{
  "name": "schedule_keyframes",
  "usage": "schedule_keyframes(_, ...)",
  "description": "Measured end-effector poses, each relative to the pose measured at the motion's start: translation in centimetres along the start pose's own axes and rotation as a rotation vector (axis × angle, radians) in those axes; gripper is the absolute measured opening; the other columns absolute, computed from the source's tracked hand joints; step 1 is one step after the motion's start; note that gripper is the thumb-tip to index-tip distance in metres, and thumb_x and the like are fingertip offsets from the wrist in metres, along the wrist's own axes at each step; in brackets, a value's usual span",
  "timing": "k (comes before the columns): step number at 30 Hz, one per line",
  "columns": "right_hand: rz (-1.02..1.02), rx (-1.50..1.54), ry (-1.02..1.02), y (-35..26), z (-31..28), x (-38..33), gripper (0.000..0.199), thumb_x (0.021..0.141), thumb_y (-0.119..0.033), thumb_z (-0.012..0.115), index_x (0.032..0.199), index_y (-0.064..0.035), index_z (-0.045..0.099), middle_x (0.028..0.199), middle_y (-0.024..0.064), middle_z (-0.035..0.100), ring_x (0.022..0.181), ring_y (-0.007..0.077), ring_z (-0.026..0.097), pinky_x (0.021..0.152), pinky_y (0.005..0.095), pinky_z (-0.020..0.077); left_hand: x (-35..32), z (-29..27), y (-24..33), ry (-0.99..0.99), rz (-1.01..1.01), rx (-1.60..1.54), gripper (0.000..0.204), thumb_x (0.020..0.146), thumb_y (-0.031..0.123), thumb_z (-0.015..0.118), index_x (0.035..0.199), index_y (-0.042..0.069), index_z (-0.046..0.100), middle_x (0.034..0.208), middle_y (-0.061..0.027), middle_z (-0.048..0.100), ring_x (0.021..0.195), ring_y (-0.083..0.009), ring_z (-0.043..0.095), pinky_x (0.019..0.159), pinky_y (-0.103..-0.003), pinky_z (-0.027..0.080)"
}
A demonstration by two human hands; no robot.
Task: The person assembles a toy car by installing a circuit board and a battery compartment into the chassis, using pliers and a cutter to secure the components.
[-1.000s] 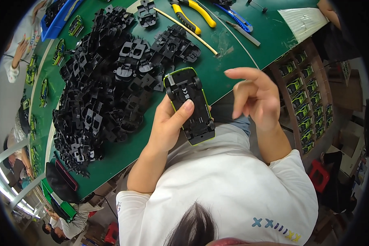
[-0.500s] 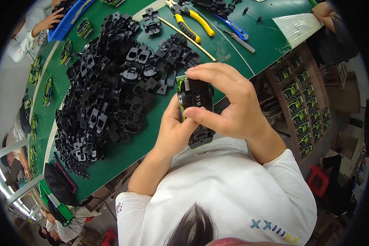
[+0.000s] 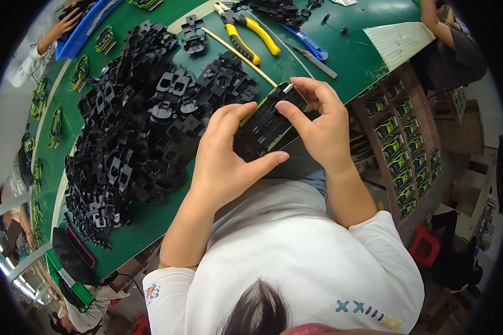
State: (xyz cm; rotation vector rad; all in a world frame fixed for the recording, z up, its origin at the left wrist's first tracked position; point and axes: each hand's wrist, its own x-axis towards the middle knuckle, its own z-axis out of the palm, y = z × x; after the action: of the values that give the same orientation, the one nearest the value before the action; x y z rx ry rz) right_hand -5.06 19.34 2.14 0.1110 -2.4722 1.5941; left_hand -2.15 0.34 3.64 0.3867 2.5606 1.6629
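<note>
Both hands on the toy car (image 3: 265,124): left hand (image 3: 227,162) cradles it, right hand (image 3: 318,125) pinches its far end, beside the parts pile (image 3: 140,128).

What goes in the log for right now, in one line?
left hand: holds toy car | right hand: fingers on car's far end | parts pile: on green table | pliers: untouched

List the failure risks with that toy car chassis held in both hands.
1. The toy car chassis is held off the green table's edge, over the lap; a slip from the left hand or right hand likely drops it.
2. The pile of black plastic parts lies close by the left hand; an elbow could scatter it.
</note>
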Motion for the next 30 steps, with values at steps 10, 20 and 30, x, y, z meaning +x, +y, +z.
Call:
schedule_keyframes(10, -0.011, -0.067, 0.066, 0.6, -0.2, 0.0, 0.038, 0.081, -0.019, 0.082, 0.110, 0.0006, 0.068, 0.103, 0.0128, 0.066, 0.089, 0.0226, 0.067, 0.078, 0.0329, 0.0534, 0.4, 3.2, -0.1, 0.163, 0.105, 0.464, 0.071, 0.069, 0.011, 0.085, 0.129, -0.008, 0.053, 0.118, -0.0207, 0.057, 0.106, -0.0363, 0.060, 0.089, -0.042, 0.051)
schedule_keyframes(20, 0.133, 0.289, 0.017, 1.4, -0.5, 0.3, 0.021, 0.093, -0.001, 0.067, 0.114, 0.0043, 0.069, 0.111, 0.0061, 0.066, 0.092, 0.0087, 0.063, 0.084, 0.0209, 0.0505, 0.9, 2.9, 0.6, 0.139, 0.075, 0.515, 0.060, 0.066, 0.009, 0.082, 0.119, -0.007, 0.057, 0.109, -0.0180, 0.060, 0.096, -0.0340, 0.063, 0.081, -0.039, 0.053)
schedule_keyframes(30, 0.184, 0.417, 0.036, 0.8, -0.2, 0.8, 0.016, 0.089, -0.006, 0.072, 0.104, 0.0009, 0.071, 0.098, 0.0051, 0.070, 0.086, 0.0098, 0.064, 0.079, 0.0234, 0.0521, 1.2, 3.0, 0.5, 0.196, 0.051, 0.507, 0.052, 0.065, 0.012, 0.081, 0.111, -0.001, 0.061, 0.103, -0.0138, 0.062, 0.088, -0.0327, 0.065, 0.074, -0.040, 0.054)
